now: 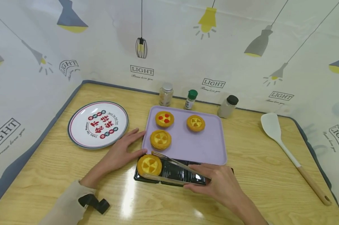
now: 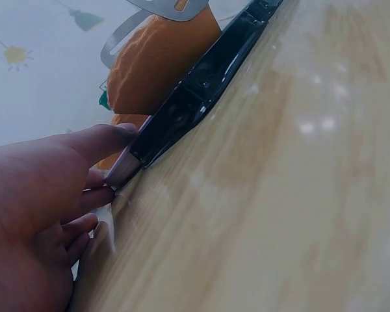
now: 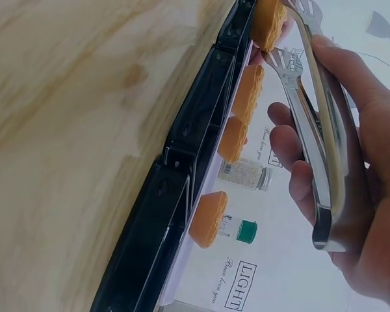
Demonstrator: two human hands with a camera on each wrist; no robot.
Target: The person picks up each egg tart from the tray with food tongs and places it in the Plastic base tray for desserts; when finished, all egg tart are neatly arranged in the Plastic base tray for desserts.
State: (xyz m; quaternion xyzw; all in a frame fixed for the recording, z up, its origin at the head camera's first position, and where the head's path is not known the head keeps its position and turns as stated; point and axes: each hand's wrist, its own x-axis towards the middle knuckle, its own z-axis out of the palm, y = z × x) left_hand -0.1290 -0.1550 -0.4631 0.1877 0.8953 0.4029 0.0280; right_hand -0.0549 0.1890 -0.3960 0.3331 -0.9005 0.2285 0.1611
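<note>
My right hand (image 1: 221, 184) grips a pair of metal tongs (image 3: 322, 130). Their tips stand on either side of an egg tart (image 1: 149, 165) with a yellow-and-orange wedge pattern, at the left end of a black compartment tray (image 1: 173, 171); I cannot tell how firmly they press. With fingers extended, my left hand (image 1: 121, 153) touches the left edge of a lilac tray (image 1: 197, 147), its thumb by the near corner. Two similar tarts, one at left (image 1: 160, 139) and one at right (image 1: 195, 123), sit on the lilac tray, along with a red-dotted tart (image 1: 164, 119).
A white plate (image 1: 82, 125) with red lettering lies left of the lilac tray. Behind stand a silver-capped jar (image 1: 166, 95), a green-capped shaker (image 1: 190, 100) and a black-capped jar (image 1: 228, 107). To the right lies a white spatula (image 1: 282, 143) with a wooden handle.
</note>
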